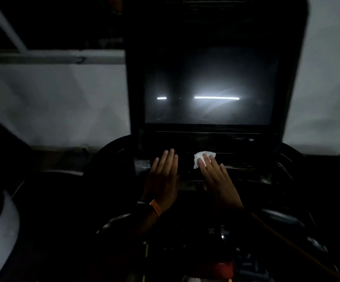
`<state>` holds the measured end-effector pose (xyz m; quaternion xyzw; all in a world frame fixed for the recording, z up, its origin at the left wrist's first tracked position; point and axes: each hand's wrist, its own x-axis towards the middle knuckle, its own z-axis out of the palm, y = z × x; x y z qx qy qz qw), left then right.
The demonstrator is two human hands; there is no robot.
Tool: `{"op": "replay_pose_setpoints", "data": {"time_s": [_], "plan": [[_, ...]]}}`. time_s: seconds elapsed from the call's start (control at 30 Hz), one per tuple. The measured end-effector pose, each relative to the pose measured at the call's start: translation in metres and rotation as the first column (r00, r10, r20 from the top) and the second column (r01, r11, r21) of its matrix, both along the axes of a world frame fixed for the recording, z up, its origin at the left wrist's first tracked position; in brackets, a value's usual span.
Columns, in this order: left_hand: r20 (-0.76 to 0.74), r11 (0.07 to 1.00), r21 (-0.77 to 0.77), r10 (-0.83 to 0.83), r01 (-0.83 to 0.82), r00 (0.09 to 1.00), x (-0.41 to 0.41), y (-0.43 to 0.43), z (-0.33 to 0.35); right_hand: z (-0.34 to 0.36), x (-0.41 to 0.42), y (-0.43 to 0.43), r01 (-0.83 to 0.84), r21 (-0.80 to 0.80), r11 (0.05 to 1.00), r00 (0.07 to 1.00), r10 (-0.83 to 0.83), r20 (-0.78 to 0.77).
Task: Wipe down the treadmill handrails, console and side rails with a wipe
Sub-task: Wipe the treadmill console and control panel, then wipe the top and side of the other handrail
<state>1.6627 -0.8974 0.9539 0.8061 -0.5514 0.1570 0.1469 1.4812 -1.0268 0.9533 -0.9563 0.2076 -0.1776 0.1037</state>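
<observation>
The scene is very dark. The black treadmill console (212, 143) fills the middle, with a dark screen (209, 88) that reflects a strip of light. A white wipe (200, 156) lies on the ledge below the screen. My right hand (216, 176) presses flat on the wipe with straight fingers. Just left of it, my left hand (164, 176) rests flat on the console, fingers straight and together, with a watch with an orange strap (155, 206) on the wrist. A dark curved handrail (108, 151) bends away at the left.
A pale wall (53, 102) stands behind the console, with a light horizontal bar (43, 57) across it on the left. A pale curved surface (0, 231) shows at the lower left. Dim controls and a red patch (222, 267) sit low in the middle.
</observation>
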Motion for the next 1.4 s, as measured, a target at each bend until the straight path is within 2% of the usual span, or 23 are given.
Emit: {"op": "replay_pose_setpoints", "data": {"time_s": [0.1,0.17,0.27,0.47,0.67,0.97,1.1,1.2,1.4], "plan": [[0.018,0.993,-0.015,0.120,-0.120,0.993,0.025,0.053,-0.007,-0.002,0.041,0.036,-0.105,-0.047,0.993,0.994,0.106,0.007],[0.021,0.983,0.036,0.177,-0.178,0.984,0.041,0.092,-0.008,-0.001,0.070,0.067,-0.186,-0.088,0.979,0.982,0.186,-0.010],[-0.002,0.945,0.125,0.306,-0.304,0.952,0.054,0.155,-0.004,-0.001,0.102,0.119,-0.293,-0.016,0.956,0.956,0.293,0.020],[-0.112,0.803,0.217,0.586,-0.556,0.803,0.020,0.283,0.001,0.000,0.129,0.224,-0.544,-0.007,0.839,0.836,0.543,0.081],[-0.210,0.648,0.369,0.757,-0.667,0.619,-0.034,0.365,-0.009,-0.014,0.143,0.289,-0.746,0.105,0.657,0.659,0.752,-0.019],[-0.344,0.450,0.482,0.886,-0.752,0.310,-0.088,0.394,-0.042,-0.054,0.169,0.322,-0.917,0.118,0.381,0.345,0.907,-0.242],[-0.333,0.398,0.480,0.907,-0.782,0.257,-0.092,0.390,-0.049,-0.063,0.176,0.332,-0.951,0.090,0.297,0.262,0.924,-0.280],[-0.331,0.365,0.457,0.916,-0.811,0.227,-0.093,0.387,-0.050,-0.069,0.178,0.336,-0.966,0.044,0.255,0.229,0.923,-0.311],[-0.331,0.340,0.414,0.920,-0.844,0.208,-0.091,0.383,-0.060,-0.063,0.204,0.351,-0.964,0.029,0.263,0.239,0.912,-0.334]]}}
